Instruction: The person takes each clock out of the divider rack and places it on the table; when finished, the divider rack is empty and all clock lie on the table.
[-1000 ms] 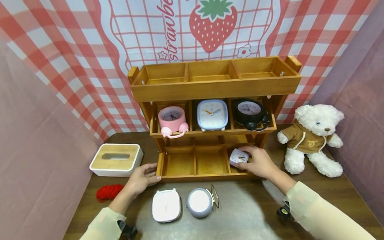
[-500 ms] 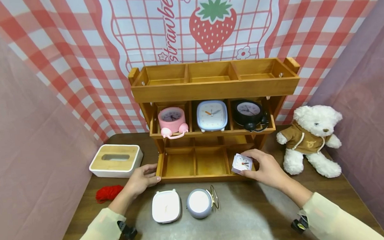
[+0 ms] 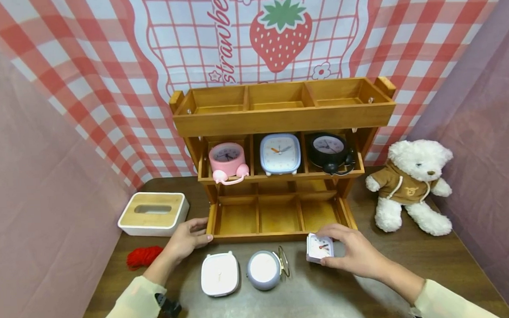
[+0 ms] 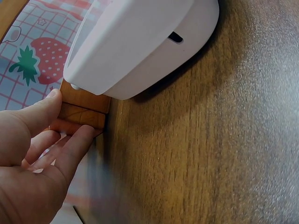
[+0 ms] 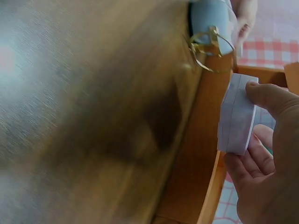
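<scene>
My right hand pinches a small square lilac alarm clock between thumb and fingers, just in front of the bottom tier of the wooden shelf. In the right wrist view, the thumb presses one edge of the clock while the fingers support the opposite edge. At the shelf's left front corner, my left hand grips the wood, thumb on one side and fingertips on the other, as the left wrist view shows. A white square clock and a round grey-blue clock with gold legs lie on the table in front.
The middle tier carries a pink clock, a blue-framed square clock and a black clock. Left stand a white tissue box with wooden lid and red yarn. A teddy bear sits at right.
My right hand has lifted the lilac clock out of the bottom tier's right compartment and brought it forward over the front edge. The left hand stays on the shelf corner.
</scene>
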`<action>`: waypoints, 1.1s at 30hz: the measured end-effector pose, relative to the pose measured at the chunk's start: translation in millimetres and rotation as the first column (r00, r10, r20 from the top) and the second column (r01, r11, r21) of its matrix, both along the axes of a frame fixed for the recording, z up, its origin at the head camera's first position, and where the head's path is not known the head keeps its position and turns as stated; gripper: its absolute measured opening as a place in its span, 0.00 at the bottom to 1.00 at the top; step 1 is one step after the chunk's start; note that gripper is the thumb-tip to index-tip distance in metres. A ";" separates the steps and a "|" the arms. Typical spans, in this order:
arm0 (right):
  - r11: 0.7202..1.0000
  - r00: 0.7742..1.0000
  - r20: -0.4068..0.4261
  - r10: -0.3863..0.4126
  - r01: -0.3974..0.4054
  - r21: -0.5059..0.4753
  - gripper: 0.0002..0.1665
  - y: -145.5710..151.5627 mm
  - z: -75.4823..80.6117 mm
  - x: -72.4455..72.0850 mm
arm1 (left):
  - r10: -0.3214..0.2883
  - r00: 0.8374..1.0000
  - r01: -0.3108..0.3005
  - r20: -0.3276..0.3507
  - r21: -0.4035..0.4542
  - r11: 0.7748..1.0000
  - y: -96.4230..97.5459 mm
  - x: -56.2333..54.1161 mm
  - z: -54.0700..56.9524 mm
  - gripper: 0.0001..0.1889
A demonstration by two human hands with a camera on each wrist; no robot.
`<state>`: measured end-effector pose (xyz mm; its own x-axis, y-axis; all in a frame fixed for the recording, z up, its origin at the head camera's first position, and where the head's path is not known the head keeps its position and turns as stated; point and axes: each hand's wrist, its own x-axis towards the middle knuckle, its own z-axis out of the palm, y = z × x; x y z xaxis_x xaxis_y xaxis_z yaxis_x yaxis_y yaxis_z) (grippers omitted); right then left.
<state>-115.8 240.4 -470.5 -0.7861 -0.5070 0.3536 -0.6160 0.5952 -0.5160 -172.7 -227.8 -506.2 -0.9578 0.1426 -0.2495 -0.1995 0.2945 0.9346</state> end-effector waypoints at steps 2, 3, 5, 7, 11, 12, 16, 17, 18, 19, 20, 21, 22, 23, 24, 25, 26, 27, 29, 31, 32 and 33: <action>1.000 1.000 0.017 0.016 -0.016 0.009 0.33 -0.9 -3.7 4.0 | -0.002 1.000 0.002 0.000 -0.004 1.000 -0.1 0.0 0.4 0.34; 1.000 0.999 0.024 0.023 -0.023 0.015 0.34 -1.3 -5.4 5.7 | -0.002 1.000 0.002 0.000 -0.005 1.000 0.0 0.0 0.5 0.34; 0.999 0.999 0.046 0.030 -0.031 0.028 0.34 -2.0 -8.4 8.8 | -0.004 1.000 0.004 -0.002 -0.012 1.000 -0.1 -0.6 0.6 0.34; 0.999 0.997 0.069 0.035 -0.038 0.039 0.34 -2.8 -11.2 11.4 | -0.006 1.000 0.006 -0.004 -0.015 1.000 -0.1 -1.2 0.5 0.34; 0.997 0.995 0.093 0.046 -0.052 0.056 0.35 -4.7 -16.9 15.5 | -0.005 1.000 0.005 -0.003 -0.021 1.000 -0.2 -1.5 0.5 0.33; 0.997 0.994 0.092 0.053 -0.058 0.057 0.35 -5.0 -18.4 16.2 | -0.006 1.000 0.006 -0.003 -0.023 1.000 -0.2 -1.4 0.6 0.33; 0.996 0.993 0.094 0.066 -0.072 0.054 0.35 -5.7 -25.0 18.3 | 0.000 1.000 0.000 0.000 -0.018 1.000 0.3 -1.2 1.0 0.33; 0.996 0.993 0.097 0.070 -0.075 0.052 0.35 -5.6 -26.6 18.6 | 0.001 1.000 -0.001 -0.001 -0.015 1.000 0.4 -1.3 1.0 0.33; 0.996 0.993 0.098 0.072 -0.077 0.052 0.35 -5.5 -28.3 18.8 | 0.000 1.000 0.000 -0.004 -0.015 1.000 0.3 -1.4 0.7 0.33; 0.996 0.992 0.100 0.073 -0.078 0.050 0.36 -5.3 -29.8 19.0 | 0.002 1.000 -0.002 -0.006 -0.013 1.000 0.2 -1.6 0.4 0.33; 0.995 0.992 0.098 0.077 -0.082 0.048 0.36 -5.0 -31.1 19.0 | 0.004 1.000 -0.004 -0.006 -0.011 1.000 0.3 -1.6 0.2 0.33; 0.995 0.992 0.095 0.080 -0.085 0.048 0.36 -4.7 -32.3 19.1 | 0.004 1.000 -0.004 -0.008 -0.014 1.000 0.2 -1.5 -0.3 0.33; 0.995 0.993 0.090 0.082 -0.086 0.049 0.36 -4.4 -33.3 19.3 | 0.004 1.000 -0.004 -0.010 -0.016 1.000 0.1 -1.7 -0.8 0.33; 0.995 0.993 0.087 0.085 -0.089 0.048 0.36 -4.2 -34.3 19.5 | 0.003 1.000 -0.004 -0.012 -0.019 1.000 0.0 -1.6 -1.2 0.33; 0.995 0.993 0.082 0.087 -0.091 0.048 0.36 -3.9 -35.2 19.7 | 0.004 1.000 -0.004 -0.012 -0.020 1.000 -0.1 -1.3 -1.5 0.33; 0.995 0.993 0.079 0.089 -0.093 0.047 0.35 -3.6 -35.9 19.9 | 0.005 1.000 -0.005 -0.012 -0.019 1.000 0.0 -0.9 -1.7 0.33; 0.995 0.993 0.076 0.089 -0.093 0.048 0.35 -3.3 -36.6 20.4 | 0.005 1.000 -0.005 -0.012 -0.018 1.000 0.1 -0.3 -1.8 0.33; 0.995 0.993 0.074 0.088 -0.092 0.048 0.35 -3.1 -37.3 20.8 | 0.005 1.000 -0.005 -0.013 -0.019 1.000 0.2 0.1 -2.0 0.33; 0.995 0.993 0.077 0.086 -0.090 0.047 0.35 -2.7 -38.1 21.5 | 0.006 1.000 -0.007 -0.013 -0.017 1.000 0.5 0.7 -2.1 0.33; 0.995 0.993 0.085 0.082 -0.086 0.048 0.35 -2.4 -38.1 22.1 | 0.000 1.000 0.000 -0.016 -0.020 1.000 0.7 0.9 -2.1 0.33; 0.995 0.993 0.090 0.078 -0.083 0.049 0.35 -2.2 -38.1 22.4 | 0.003 1.000 -0.003 -0.015 -0.020 1.000 1.0 0.9 -2.1 0.33; 0.996 0.992 0.097 0.075 -0.081 0.049 0.35 -2.0 -38.0 22.4 | 0.005 1.000 -0.006 -0.015 -0.020 1.000 1.0 0.8 -2.3 0.33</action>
